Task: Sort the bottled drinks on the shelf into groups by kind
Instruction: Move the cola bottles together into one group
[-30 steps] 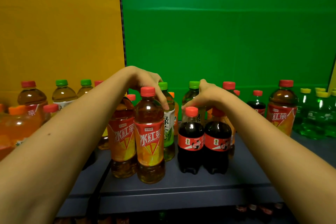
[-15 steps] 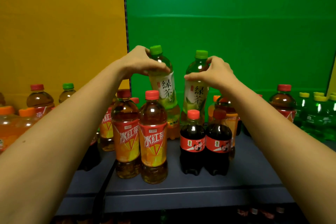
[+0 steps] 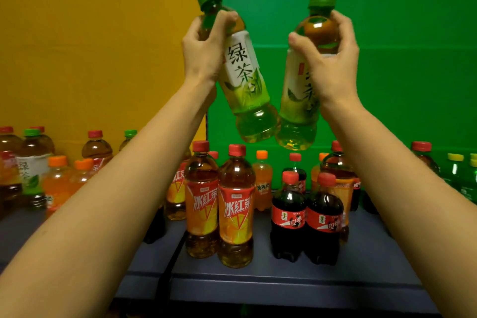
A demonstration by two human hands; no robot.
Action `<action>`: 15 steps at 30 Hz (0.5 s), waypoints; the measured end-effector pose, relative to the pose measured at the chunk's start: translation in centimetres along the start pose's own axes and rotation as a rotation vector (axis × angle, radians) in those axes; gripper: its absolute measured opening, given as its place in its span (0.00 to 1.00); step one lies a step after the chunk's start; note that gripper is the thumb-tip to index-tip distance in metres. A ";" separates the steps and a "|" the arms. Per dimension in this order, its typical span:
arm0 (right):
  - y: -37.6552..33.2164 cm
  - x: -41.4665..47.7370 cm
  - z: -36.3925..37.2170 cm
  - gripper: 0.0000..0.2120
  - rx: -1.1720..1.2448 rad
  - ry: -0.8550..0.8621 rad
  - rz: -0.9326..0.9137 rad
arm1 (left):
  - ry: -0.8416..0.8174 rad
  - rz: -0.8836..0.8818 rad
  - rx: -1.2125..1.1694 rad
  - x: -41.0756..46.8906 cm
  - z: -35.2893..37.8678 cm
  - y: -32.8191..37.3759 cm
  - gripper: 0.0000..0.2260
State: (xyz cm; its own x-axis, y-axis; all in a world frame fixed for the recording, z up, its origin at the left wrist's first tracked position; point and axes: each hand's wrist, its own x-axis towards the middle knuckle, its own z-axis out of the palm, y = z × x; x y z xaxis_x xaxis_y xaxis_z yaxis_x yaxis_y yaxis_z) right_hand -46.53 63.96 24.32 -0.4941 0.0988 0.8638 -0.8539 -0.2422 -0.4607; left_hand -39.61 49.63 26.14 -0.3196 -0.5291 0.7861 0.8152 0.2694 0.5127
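Green tea bottles (image 3: 244, 75) higher now, in left hand (image 3: 204, 44), right hand (image 3: 330, 59).

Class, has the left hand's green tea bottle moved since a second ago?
Yes: the green tea bottle rose off the shelf, now above the red caps.

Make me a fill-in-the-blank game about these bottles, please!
1. The left hand holds the left green tea bottle, whose cap is ____.
2. The right hand holds the right green tea bottle, so ____ bottles are up in the air.
3. The front cola bottles standing on the shelf have ____ caps.

Missing words: green, two, red.
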 end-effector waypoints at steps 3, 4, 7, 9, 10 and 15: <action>-1.7 -0.6 0.4 0.28 0.140 -0.043 0.049 | -0.007 0.010 0.006 -0.6 -2.1 2.1 0.13; -2.1 -0.9 0.6 0.26 0.196 -0.076 0.080 | -0.011 0.025 0.026 -1.0 -3.0 2.7 0.14; -3.3 -3.0 1.9 0.21 0.309 -0.169 0.145 | -0.017 0.057 0.090 -2.4 -6.2 4.3 0.13; -3.9 -4.8 3.3 0.19 0.348 -0.226 0.174 | 0.002 0.048 0.138 -3.5 -8.7 5.3 0.09; -4.1 -5.8 4.0 0.18 0.365 -0.255 0.186 | 0.005 0.051 0.168 -3.9 -10.2 5.7 0.09; -5.0 -11.2 8.8 0.16 0.475 -0.378 0.245 | 0.035 0.074 0.321 -6.2 -18.2 8.2 0.12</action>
State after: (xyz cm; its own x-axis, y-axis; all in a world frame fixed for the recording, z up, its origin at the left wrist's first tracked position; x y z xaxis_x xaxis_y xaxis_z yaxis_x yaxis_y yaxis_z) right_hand -35.32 55.61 18.74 -0.4997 -0.3387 0.7972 -0.5158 -0.6231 -0.5880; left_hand -22.14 40.49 19.22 -0.2436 -0.5244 0.8159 0.6398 0.5453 0.5415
